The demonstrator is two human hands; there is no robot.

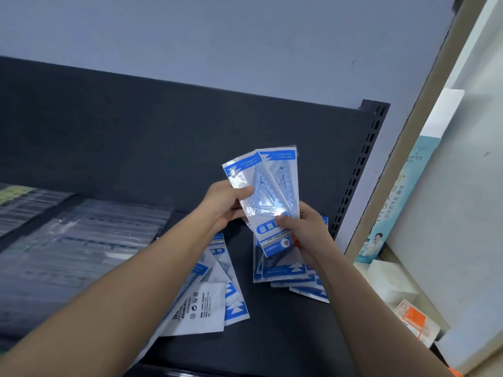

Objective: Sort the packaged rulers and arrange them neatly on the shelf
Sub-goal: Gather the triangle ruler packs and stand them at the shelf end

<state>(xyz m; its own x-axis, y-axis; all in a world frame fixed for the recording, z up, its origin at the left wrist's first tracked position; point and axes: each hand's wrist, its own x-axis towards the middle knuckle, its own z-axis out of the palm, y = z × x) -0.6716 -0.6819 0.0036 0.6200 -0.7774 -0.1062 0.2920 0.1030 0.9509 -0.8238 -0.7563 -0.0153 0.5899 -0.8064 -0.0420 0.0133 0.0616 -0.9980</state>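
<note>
Above the dark shelf (272, 338), the left hand (226, 204) and right hand (306, 231) pinch two ruler packs (268, 186) with curled fingers, while a messy pile (215, 297) and a fanned stack (291, 274) below are not neat yet.

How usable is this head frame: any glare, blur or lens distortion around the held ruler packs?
Head view: glare whitens the held ruler packs above the right hand; the clear sleeves at left are smeared and unreadable; the wide lens skews the back panel; the left hand looks sharp.
</note>
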